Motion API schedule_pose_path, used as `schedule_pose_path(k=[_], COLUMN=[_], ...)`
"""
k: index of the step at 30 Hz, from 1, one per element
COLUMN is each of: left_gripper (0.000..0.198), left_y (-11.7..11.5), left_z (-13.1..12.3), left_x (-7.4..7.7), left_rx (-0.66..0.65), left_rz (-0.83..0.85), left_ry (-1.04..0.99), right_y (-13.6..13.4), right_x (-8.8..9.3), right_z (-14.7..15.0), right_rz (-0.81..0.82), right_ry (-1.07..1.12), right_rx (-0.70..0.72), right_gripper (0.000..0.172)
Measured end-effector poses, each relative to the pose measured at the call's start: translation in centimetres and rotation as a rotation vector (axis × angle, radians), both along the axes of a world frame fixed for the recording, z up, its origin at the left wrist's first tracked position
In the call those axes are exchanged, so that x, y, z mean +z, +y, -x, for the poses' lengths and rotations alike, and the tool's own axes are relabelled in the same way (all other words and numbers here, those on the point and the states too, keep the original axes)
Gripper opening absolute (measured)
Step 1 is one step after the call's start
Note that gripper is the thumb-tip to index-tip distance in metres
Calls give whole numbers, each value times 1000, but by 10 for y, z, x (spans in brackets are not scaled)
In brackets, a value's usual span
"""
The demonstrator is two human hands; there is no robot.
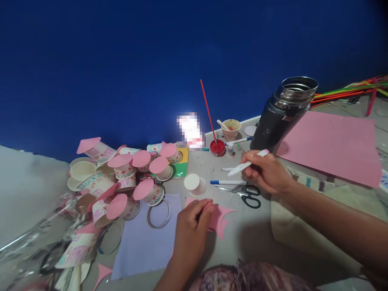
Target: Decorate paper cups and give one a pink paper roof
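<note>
My right hand (266, 171) is closed round a white marker (239, 168) with a pink end, tilted above the table. My left hand (194, 226) is closed near the front, thumb and fingers pressed together; what they hold, if anything, is hidden. Right beside these fingertips lie pink paper scraps (220, 218) with cut, pointed edges. A plain white paper cup (194, 184) stands upside down just beyond my left hand. Between the cup and my right hand lie a blue-capped marker (228, 182) and black-handled scissors (250, 196) with blades apart.
Decorated paper cups (121, 171) with pink paper tops crowd the left, beside a purple sheet (142, 246) bearing a ring (159, 214). At the back stand a red paint pot (217, 148) with a brush and a dark flask (277, 117). A pink sheet (330, 147) lies right.
</note>
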State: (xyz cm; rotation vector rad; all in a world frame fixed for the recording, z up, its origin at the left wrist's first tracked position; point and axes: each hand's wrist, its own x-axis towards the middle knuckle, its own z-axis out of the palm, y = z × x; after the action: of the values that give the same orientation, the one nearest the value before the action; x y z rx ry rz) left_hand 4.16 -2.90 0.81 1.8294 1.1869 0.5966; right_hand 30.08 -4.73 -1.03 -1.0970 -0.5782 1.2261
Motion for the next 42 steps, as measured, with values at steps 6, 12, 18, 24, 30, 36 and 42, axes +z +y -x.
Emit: schedule_pose_path(k=[6,12,18,24,30,36,42], left_gripper=[28,15,23,79,85,14,19], left_y=[22,17,19,28,30,10,-1], left_z=[-19,24,32,3,2,69,92], left_x=[3,-17,-26,-47,-56,-24,-28], left_rx=[111,389,521,312,253,106,53], left_rz=[-475,-245,-95,-76,-194,-375,-358], left_ry=[-32,-260,-216,-126,-54,501,765], right_y=[1,3,0,-6,-4,-3,-3], right_x=[-14,-24,-26,-24,-27,-32,-32], right_z=[-9,-11,-7,-5,-8,-6,-5], right_rz=[-18,14,38,56,110,154,157], right_ry=[106,150,116,30,-36,0,50], right_rx=[-82,-76,-46,13,72,-12,-25], right_gripper=[32,27,25,26,39,37,34])
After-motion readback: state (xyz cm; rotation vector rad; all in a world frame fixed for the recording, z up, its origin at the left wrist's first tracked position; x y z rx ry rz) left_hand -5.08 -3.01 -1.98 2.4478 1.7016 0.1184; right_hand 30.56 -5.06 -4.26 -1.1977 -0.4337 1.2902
